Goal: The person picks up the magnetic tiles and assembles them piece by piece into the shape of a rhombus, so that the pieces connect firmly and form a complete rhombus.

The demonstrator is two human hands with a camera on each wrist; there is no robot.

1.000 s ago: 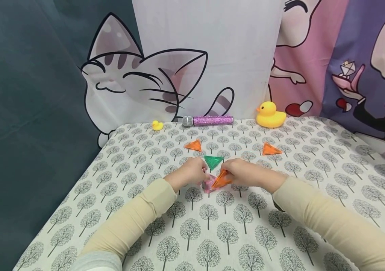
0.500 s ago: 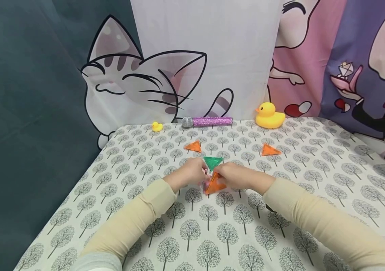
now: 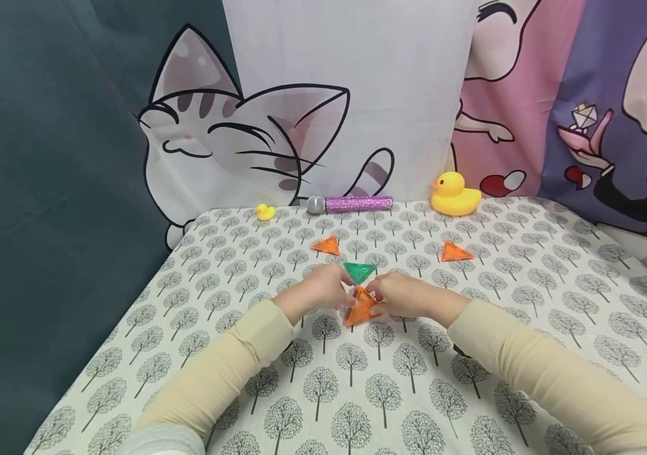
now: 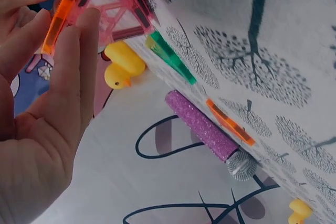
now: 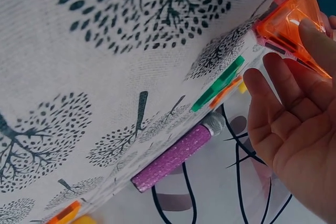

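Note:
In the head view both hands meet around a small build of triangular magnetic tiles. My left hand (image 3: 323,286) is at its left side, with the thumb against the orange magnetic tile (image 3: 363,308) and fingers along the pink magnetic tiles (image 4: 113,11). These pink tiles stand joined at an angle, and the orange one leans against them. My right hand (image 3: 405,294) is at the right side. Its thumb lies on the orange face in the right wrist view, with a finger near the edge and other fingers spread apart. Just beyond the build lies a green triangular tile (image 3: 359,273).
Two more orange tiles lie farther back, one left (image 3: 327,245) and one right (image 3: 457,251). A purple glitter microphone (image 3: 357,203) lies at the far edge, between a small yellow duck (image 3: 265,212) and a larger duck (image 3: 455,194). A cartoon curtain (image 3: 414,95) hangs behind.
My right hand has brought the orange tile leftward and turned it up against the pink tiles, covering most of them. My left hand has stayed nearly in place, its thumb now at the orange tile.

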